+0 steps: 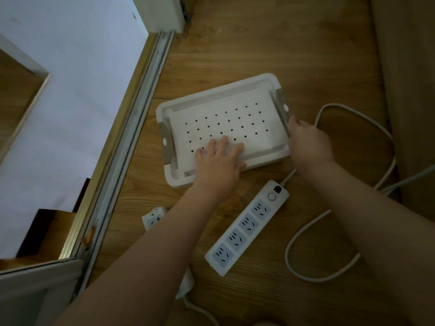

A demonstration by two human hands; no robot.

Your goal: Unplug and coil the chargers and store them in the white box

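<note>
The white box [235,107] lies on the wooden floor with its perforated lid on, so its contents are hidden. My left hand [219,165] presses flat on the near part of the lid, fingers spread and straight. My right hand [308,142] is at the box's right end, its fingers curled around the lower part of the grey right latch [281,100]. A matching grey latch [166,142] sits on the left end. No charger or charger cable is in view.
A white power strip [247,227] with all sockets bare lies just in front of the box, its thick white cord [296,245] looping to the right. A second white socket block [153,217] is partly hidden under my left forearm. A metal door track [131,128] borders the left.
</note>
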